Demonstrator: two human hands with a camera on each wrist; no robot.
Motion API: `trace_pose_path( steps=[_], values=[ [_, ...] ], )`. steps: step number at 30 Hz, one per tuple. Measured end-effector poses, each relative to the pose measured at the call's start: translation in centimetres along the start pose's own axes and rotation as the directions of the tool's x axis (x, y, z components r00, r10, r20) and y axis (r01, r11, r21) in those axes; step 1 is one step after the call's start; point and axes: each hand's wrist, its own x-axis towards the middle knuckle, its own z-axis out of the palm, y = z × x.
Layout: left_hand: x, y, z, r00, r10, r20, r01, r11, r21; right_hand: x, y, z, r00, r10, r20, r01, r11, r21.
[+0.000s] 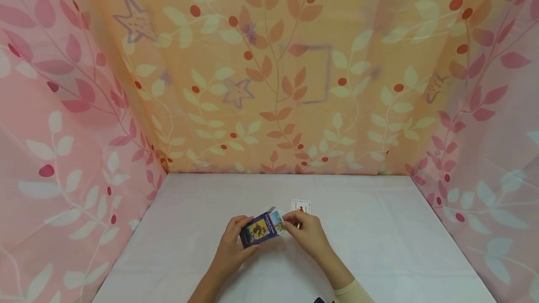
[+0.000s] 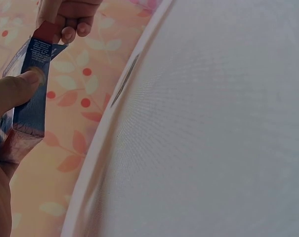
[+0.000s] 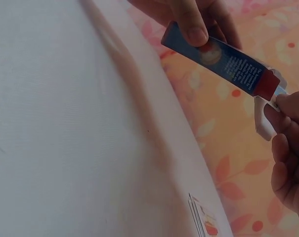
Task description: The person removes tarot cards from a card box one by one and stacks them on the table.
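Note:
My left hand (image 1: pixel 234 242) grips a dark blue card box (image 1: pixel 257 230) with a yellow picture on its front, thumb along one narrow side. The box is tilted, its open end toward my right hand (image 1: pixel 309 235). At that end, my right thumb and fingers pinch a light blue card (image 1: pixel 276 219) that sticks partly out of the box; the rest of it is hidden inside. In the right wrist view, the box (image 3: pixel 223 61) shows white text on its side and a pale end flap (image 3: pixel 263 118) hanging loose beside my right fingertips.
Behind my right hand, a small stack of white-bordered cards (image 1: pixel 301 205) lies on the white-covered table (image 1: pixel 358 228). A flower-patterned cloth (image 1: pixel 269 130) stands along the back, with pink patterned cloth (image 1: pixel 63 176) at the sides.

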Motion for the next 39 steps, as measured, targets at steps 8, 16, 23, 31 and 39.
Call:
trace_pose_path(
  steps=[8,16,23,31,39],
  values=[
    [0.1,0.3,-0.1,0.998,-0.061,0.006,0.061,0.998,-0.031,0.2,-0.4,-0.7,1.000,0.024,-0.009,-0.023,1.000,0.018],
    [0.2,0.4,-0.2,0.998,-0.069,0.007,0.069,0.997,-0.044,0.4,-0.3,-1.3,0.999,0.028,-0.037,-0.027,1.000,0.016],
    [0.0,0.1,-0.1,0.998,-0.064,-0.002,0.064,0.998,-0.028,0.5,-0.1,-1.8,0.998,-0.006,-0.058,0.007,1.000,0.019],
    [0.2,0.2,-0.2,0.995,-0.095,0.003,0.096,0.995,-0.043,0.5,-0.2,-2.5,0.998,-0.010,-0.067,0.011,1.000,0.025],
    [0.1,0.3,-0.3,0.993,-0.116,0.002,0.116,0.992,-0.049,0.7,0.0,-3.0,0.996,-0.029,-0.089,0.031,0.999,0.017]
  ],
)
